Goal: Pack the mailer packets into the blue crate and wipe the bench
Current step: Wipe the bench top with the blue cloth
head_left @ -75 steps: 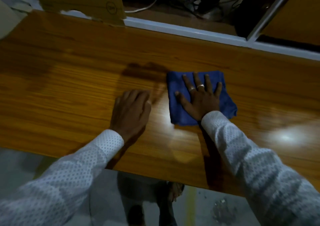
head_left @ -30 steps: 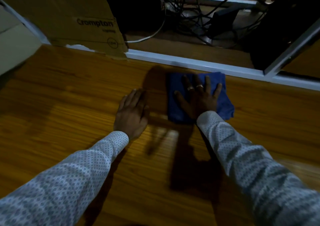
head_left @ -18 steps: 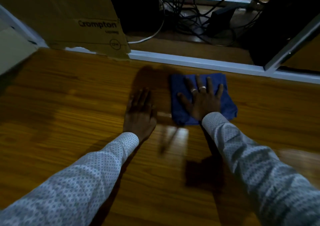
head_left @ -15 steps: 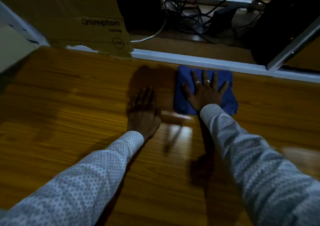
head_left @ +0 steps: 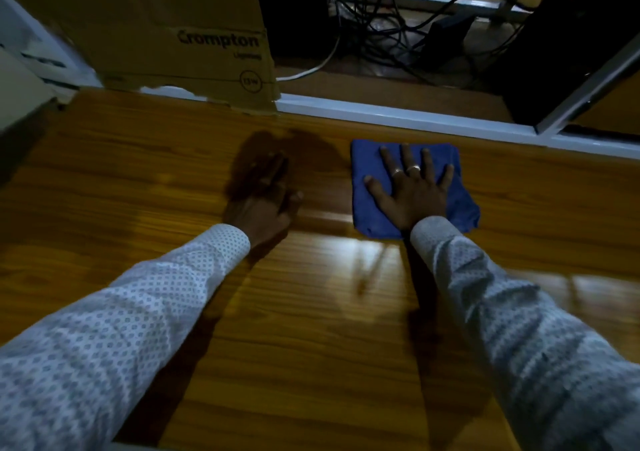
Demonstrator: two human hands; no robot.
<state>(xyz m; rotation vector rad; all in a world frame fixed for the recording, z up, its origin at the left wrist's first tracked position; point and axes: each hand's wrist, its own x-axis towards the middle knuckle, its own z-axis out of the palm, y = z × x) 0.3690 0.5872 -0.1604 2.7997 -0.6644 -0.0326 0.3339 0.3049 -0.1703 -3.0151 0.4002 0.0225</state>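
Note:
A folded blue cloth [head_left: 460, 208] lies flat on the wooden bench [head_left: 138, 180], close to its far white edge. My right hand [head_left: 412, 191] presses down on the cloth with fingers spread and straight. My left hand [head_left: 263, 201] rests palm-down on the bare wood to the left of the cloth, fingers together and in shadow. No mailer packets and no blue crate are in view.
A brown cardboard box [head_left: 180, 35] marked "Crompton" stands at the bench's far left edge. Behind the white rim [head_left: 398, 114] is a recess with tangled cables [head_left: 391, 24] and a dark box [head_left: 568, 55]. A pale object [head_left: 17, 94] sits at the far left.
My right hand slid the cloth away toward the far edge and then back a little. My left hand shifted forward on the wood, staying flat.

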